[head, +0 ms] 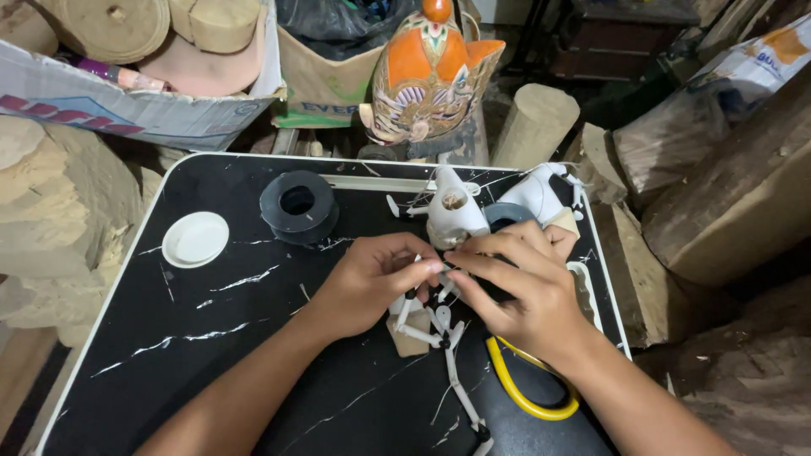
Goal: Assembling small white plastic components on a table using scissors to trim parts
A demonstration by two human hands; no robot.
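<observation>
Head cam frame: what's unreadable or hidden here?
- Head view: the pinch point between left hand and right hand is covered by fingers; the grip is unclear.
- White jointed figure: upper part under the hands, lower rod cut by the bottom edge.
- Yellow loop: partly under the right wrist.
- Dark ring: behind white pieces.

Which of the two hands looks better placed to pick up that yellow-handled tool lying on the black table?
Probably the right hand: the yellow-handled tool lies just under its wrist, at the table's near right. The left hand sits further left; both pinch the small white jointed figure.
</observation>
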